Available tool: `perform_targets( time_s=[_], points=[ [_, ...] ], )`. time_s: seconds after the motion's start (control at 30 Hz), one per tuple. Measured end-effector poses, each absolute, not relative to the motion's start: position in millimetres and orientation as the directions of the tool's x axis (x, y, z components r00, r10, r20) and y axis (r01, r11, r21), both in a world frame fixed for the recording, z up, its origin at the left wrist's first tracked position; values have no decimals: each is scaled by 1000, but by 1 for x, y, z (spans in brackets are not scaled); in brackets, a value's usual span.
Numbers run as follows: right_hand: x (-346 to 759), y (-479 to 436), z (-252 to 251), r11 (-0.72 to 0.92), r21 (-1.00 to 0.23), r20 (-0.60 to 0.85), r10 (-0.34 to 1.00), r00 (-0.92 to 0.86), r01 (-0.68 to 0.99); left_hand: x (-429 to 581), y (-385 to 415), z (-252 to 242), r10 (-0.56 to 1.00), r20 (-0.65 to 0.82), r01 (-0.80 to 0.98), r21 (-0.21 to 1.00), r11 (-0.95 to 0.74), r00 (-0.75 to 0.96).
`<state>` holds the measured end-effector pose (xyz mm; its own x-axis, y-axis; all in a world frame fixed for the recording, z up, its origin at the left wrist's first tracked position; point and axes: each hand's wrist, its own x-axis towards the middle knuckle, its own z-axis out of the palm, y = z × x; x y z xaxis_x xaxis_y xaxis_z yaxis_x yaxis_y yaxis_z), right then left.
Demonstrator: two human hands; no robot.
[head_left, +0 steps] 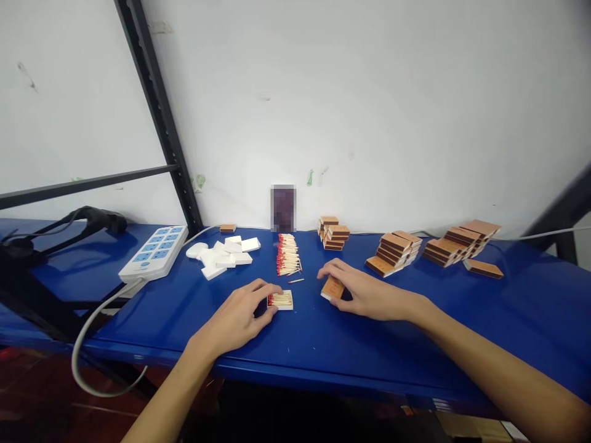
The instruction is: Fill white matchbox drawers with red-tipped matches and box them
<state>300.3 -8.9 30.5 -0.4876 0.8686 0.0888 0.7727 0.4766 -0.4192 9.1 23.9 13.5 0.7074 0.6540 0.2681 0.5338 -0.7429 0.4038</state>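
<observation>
Below the frame's centre, my left hand [237, 315] is gripping a white match tray [285, 307] by its left end. Right of centre, my right hand [360, 290] is grasping a brown matchbox [331, 288].

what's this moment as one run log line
left hand: holding white rectangular tray of red-tipped wooden matches | right hand: holding orange-brown cardboard matchbox

My left hand [240, 314] and right hand [362, 290] are bare and slim-fingered. My left forearm [180, 387], toward seven o'clock, and right forearm [489, 366], toward four, are bare too (as far as they show), both slender.
</observation>
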Motion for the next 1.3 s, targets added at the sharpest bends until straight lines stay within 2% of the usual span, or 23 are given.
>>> perform_targets(
  time_s=[0.27,0.53,0.7,0.87,1.1,1.3],
  points=[
    [274,-12,16,453,-387,194,891,-410,803,8,27,11,646,273,525,404,-749,712],
    [261,-16,9,495,-480,228,868,-441,725,11,30,8,690,279,560,421,-713,668],
    [261,-6,0,528,-479,292,849,-440,701,10,33,7,689,291,542,447,-711,664],
    [265,-1,-4,542,-487,308,840,-446,685,9,33,7,694,287,501,522,-691,660],
    [247,-7,-7,639,-499,348,766,-540,585,18,24,5,680,219,348,727,-592,699],
    [246,-10,-8,679,-462,378,733,-566,571,16,23,5,648,241,329,705,-628,722]
  ],
)
